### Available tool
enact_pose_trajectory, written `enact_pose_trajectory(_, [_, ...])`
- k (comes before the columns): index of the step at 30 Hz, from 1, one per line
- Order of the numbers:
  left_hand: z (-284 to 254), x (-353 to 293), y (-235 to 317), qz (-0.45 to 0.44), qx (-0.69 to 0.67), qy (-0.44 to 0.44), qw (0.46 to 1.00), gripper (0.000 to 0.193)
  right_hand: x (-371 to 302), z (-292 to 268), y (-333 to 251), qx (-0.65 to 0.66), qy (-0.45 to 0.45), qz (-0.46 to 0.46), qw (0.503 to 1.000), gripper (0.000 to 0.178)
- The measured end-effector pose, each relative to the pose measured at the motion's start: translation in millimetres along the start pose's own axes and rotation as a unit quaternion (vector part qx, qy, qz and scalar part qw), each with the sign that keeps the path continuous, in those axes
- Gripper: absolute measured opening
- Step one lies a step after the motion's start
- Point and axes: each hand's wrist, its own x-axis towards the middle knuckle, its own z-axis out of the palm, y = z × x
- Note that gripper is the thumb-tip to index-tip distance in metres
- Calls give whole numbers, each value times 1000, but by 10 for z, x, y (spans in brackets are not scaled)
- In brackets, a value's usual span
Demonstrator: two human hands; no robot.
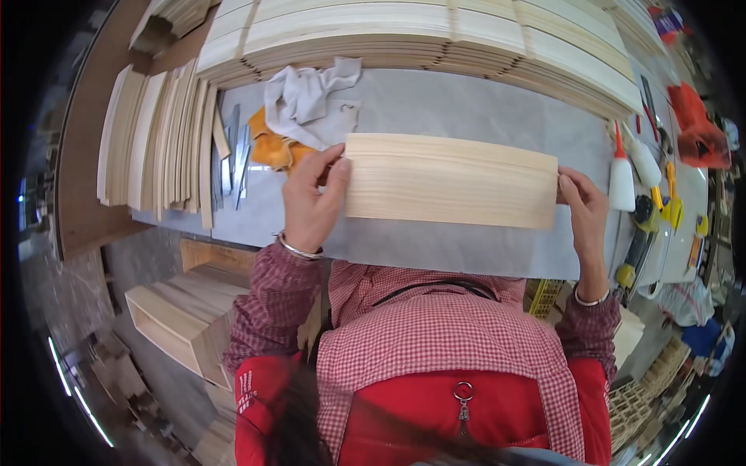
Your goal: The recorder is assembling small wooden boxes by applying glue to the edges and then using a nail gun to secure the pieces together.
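1. A pale wooden board (451, 180) is held flat just above the grey worktop (466, 101), left hand (311, 203) clasping 1 end, right hand (584, 208) the other.
2. Its long axis runs left to right.
3. A loosened grip could drop it; the glue bottle (622, 177) near the right end could be knocked.

The only package in view is a white glue bottle (621, 180) with a red pointed nozzle, standing upright on the grey tabletop (466, 109) near its right end. A second white squeeze bottle (643, 161) lies tilted just beside it (its tip points toward the upper left). No labels, signs or screens can be made out.
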Motion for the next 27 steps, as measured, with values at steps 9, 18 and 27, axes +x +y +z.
enact_pose_trajectory(9, [39, -104, 48, 87, 92, 44, 991, 24, -149, 135, 68, -62, 36, -37, 997, 27])
enact_pose_trajectory(18, [56, -109, 67, 84, 105, 40, 990, 23, -181, 139, 79, -103, 42, -58, 992, 26])
enact_pose_trajectory(27, [47, -85, 18, 118, 113, 36, 986, 21, -158, 163, 99, -126, 58, -64, 988, 24])
